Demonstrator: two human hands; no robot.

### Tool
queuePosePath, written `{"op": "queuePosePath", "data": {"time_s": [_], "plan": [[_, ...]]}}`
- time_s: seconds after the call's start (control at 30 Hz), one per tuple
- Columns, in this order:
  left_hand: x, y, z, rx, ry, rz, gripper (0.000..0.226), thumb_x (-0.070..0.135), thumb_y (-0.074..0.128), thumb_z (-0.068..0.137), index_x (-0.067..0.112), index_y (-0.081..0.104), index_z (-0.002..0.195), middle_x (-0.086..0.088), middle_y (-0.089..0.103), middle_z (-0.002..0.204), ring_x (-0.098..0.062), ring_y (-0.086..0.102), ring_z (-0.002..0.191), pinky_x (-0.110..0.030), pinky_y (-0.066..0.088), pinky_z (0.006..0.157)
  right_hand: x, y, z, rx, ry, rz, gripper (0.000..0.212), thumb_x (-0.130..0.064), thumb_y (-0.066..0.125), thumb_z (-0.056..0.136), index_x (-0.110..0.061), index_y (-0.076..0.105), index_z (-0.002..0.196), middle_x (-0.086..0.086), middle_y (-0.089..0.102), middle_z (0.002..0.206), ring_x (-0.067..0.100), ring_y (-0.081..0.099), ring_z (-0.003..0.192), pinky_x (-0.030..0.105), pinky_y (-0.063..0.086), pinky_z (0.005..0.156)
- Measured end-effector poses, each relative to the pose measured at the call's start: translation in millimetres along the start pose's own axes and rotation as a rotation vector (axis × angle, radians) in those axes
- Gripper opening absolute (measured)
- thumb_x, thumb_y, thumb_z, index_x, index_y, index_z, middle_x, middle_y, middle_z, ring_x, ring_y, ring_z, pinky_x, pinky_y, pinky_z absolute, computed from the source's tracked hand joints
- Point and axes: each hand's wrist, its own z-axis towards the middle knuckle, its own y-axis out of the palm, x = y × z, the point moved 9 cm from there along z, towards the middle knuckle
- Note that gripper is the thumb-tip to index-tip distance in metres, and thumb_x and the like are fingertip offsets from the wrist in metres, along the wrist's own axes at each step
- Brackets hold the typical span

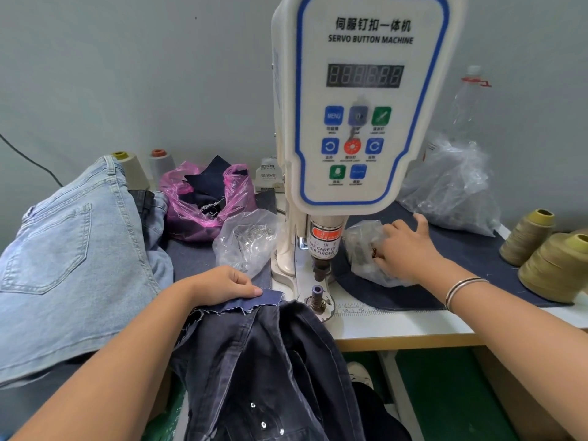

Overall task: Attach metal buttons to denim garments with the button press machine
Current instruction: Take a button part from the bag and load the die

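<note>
The white servo button machine [366,106] stands in the middle, its upper punch [321,270] hanging above the lower die [318,296]. A dark denim garment [264,361] with several metal buttons hangs off the table's front edge, left of the die. My left hand [229,284] presses flat on a blue denim patch [254,299] at the garment's top edge. To the right of the punch, my right hand [404,246] reaches into a small clear plastic bag [362,246]; its fingertips are hidden inside, so I cannot see what they hold.
Light blue jeans [63,256] lie piled at the left. Behind them sit a pink bag of dark fabric [206,198] and a clear bag of metal parts [245,240]. At the right are a large clear bag [451,186], an empty bottle [467,106] and olive thread cones [553,268].
</note>
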Motion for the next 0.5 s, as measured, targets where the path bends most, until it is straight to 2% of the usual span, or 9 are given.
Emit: {"op": "queuePosePath", "data": {"time_s": [0.1,0.23,0.33,0.5], "plan": [[-0.8,-0.2,0.5,-0.004,-0.002,-0.006,0.037,0.044,0.067,0.086,0.025,0.062,0.054,0.006,0.049,0.056,-0.007,0.043,0.053,-0.018,0.037,0.057,2.2,0.7,-2.1,-0.013,-0.021,-0.021,0.032,-0.039,0.04,0.096,-0.03,0.066,0.111,-0.003,0.046,0.112,0.021,0.037,0.118,0.059,0.003,0.11],[-1.8,0.5,1.4,0.0,-0.004,-0.01,0.037,0.045,0.067,0.086,0.024,0.062,0.055,0.005,0.049,0.056,-0.008,0.043,0.054,-0.02,0.037,0.058,2.3,-2.9,-6.7,0.082,0.023,-0.065,0.027,-0.035,0.044,0.096,-0.033,0.069,0.103,-0.006,0.048,0.103,0.019,0.042,0.112,0.057,0.006,0.11],[-2.6,-0.3,1.2,0.004,-0.002,-0.008,0.037,0.046,0.067,0.085,0.024,0.062,0.056,0.005,0.049,0.056,-0.008,0.042,0.053,-0.019,0.037,0.058,4.7,-4.6,-10.3,0.124,0.081,-0.018,0.029,-0.042,0.043,0.095,-0.035,0.071,0.1,-0.007,0.052,0.111,0.019,0.041,0.118,0.059,0.004,0.108],[-2.8,-1.4,1.3,0.012,-0.005,-0.001,0.036,0.045,0.067,0.085,0.024,0.062,0.057,0.005,0.051,0.058,-0.007,0.045,0.055,-0.018,0.039,0.06,7.9,-3.7,-16.3,0.129,0.12,0.027,0.027,-0.045,0.045,0.094,-0.039,0.071,0.097,-0.007,0.049,0.13,0.02,0.029,0.137,0.063,-0.005,0.105]]}}
